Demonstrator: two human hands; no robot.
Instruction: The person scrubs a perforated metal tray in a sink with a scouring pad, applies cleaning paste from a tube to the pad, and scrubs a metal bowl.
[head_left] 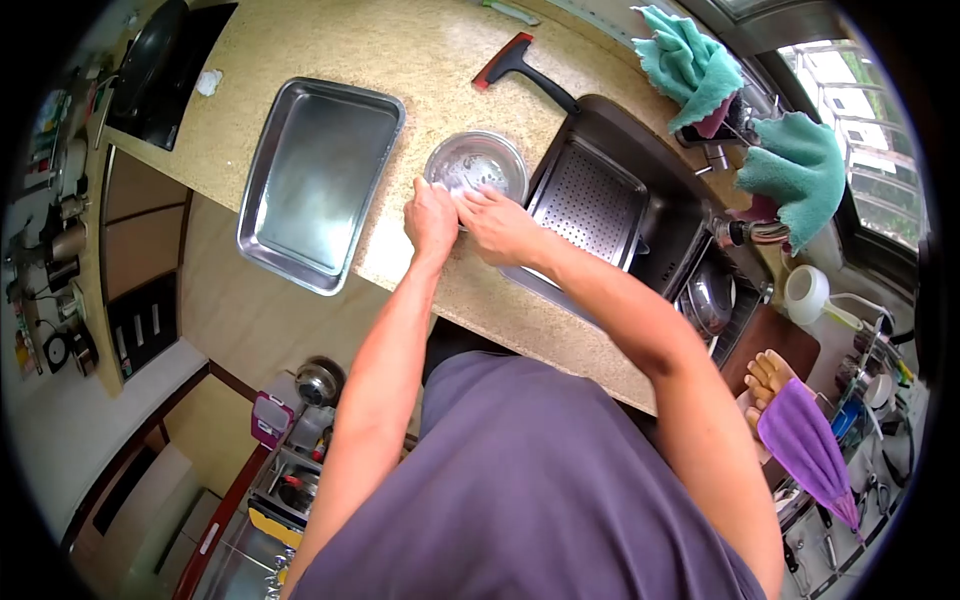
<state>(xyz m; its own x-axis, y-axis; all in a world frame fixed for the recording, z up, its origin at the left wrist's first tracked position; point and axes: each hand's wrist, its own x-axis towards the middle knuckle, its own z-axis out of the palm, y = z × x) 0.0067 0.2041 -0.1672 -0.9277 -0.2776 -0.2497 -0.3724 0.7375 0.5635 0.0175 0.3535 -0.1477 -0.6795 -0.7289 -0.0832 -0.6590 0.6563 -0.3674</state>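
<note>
A round clear bowl (476,150) stands on the speckled counter, with whitish, wet-looking marks inside it. Both hands meet over its near rim. My left hand (431,222) is curled closed at the near left side of the bowl. Beside it, my right hand (496,226) has its fingers bent together and reaching over the rim. A small whitish, shiny patch shows between the fingertips. Whether it is film, water or part of the bowl, I cannot tell.
A rectangular metal tray (318,190) overhangs the counter edge at left. To the right, a perforated metal tray (590,196) rests in the dark sink (668,222). A squeegee (528,70) lies behind the bowl. Green cloths (790,175) hang near the tap.
</note>
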